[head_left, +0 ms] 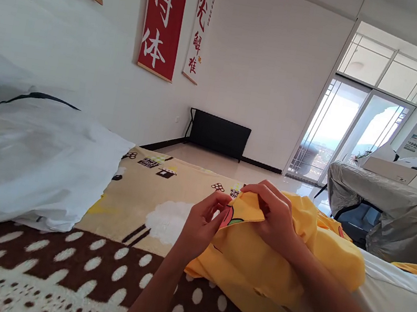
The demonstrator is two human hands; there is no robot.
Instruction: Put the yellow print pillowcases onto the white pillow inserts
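A yellow cloth (272, 273) with a pink and green print lies bunched on a patterned blanket (136, 208) over the bed. My left hand (200, 226) is closed, pinching the cloth's upper edge near the print. My right hand (276, 218) is closed over the same edge from the right, fingers curled round the fabric. The two hands almost touch at the cloth's top corner. White fabric (399, 305) lies under the yellow cloth on the right.
A white pillow (27, 163) lies at the left against the wall. A grey covered seat (391, 213) stands at the right, with a glass balcony door (348, 131) behind it. A black low bench (218, 133) stands at the far wall under red banners (164, 15).
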